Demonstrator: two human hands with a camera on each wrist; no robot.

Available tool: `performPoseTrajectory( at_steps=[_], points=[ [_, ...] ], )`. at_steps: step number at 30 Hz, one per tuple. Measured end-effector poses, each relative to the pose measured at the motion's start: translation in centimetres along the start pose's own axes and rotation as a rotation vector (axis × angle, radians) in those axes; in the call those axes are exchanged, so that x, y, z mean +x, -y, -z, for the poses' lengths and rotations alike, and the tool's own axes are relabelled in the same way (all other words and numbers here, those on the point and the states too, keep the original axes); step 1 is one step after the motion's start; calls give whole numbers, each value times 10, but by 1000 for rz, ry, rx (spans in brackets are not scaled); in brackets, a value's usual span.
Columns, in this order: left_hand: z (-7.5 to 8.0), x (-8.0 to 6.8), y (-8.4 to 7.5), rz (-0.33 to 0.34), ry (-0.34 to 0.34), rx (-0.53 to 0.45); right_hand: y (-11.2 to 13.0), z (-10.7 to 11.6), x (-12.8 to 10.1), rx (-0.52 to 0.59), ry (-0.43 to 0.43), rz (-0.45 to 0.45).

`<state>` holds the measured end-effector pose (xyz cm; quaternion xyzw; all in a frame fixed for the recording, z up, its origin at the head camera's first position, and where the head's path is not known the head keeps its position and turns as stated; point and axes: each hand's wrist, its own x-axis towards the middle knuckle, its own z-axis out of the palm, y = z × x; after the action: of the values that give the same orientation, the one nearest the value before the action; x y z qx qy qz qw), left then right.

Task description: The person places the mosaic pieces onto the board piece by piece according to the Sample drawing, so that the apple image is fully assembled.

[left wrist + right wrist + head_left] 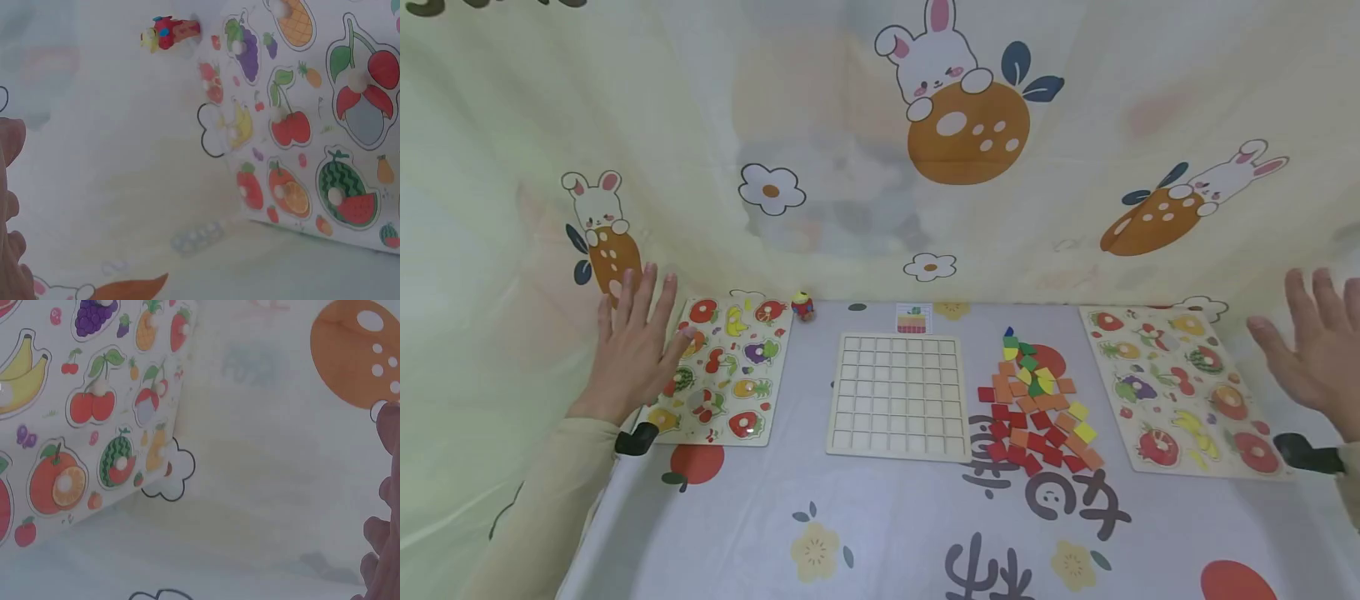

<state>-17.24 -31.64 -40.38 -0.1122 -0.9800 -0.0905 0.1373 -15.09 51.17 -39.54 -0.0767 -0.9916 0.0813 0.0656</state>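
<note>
My left hand [634, 350] is raised with straight, spread fingers, overlapping the edge of the left fruit puzzle board [718, 432] in the head view. On the far right, my right hand [1321, 358] is held up the same way, just beyond the right fruit puzzle board [1182, 402]. Both hands hold nothing. Between the boards lies a pale wooden grid board [899, 400] with bare squares. To its right is a loose pile of coloured tiles [1040, 419] in red, orange, yellow and green, with a blue one at the top.
A small picture card [913, 319] sits behind the grid board. A little red-and-yellow figurine [802, 306] stands beside the left puzzle. The printed tablecloth [730, 533] covers the table, and a curtain with rabbits [850, 100] hangs along the back and sides.
</note>
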Motion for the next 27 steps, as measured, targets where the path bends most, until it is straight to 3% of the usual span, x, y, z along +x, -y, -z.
performPoseTrajectory(
  at_steps=[5,13,18,21,27],
  points=[
    [-16,0,-9,-38,38,-7,15,-18,13,-18,-15,124],
    [-78,-7,-55,-145,186,-43,73,-77,39,137,69,352],
    [-118,-7,-93,-212,265,-36,128,-114,53,192,211,366],
    [-134,-4,-111,-228,314,-81,153,-134,61,221,301,344],
    [-153,-5,-136,-170,428,-261,182,-169,75,322,345,336]
  ],
)
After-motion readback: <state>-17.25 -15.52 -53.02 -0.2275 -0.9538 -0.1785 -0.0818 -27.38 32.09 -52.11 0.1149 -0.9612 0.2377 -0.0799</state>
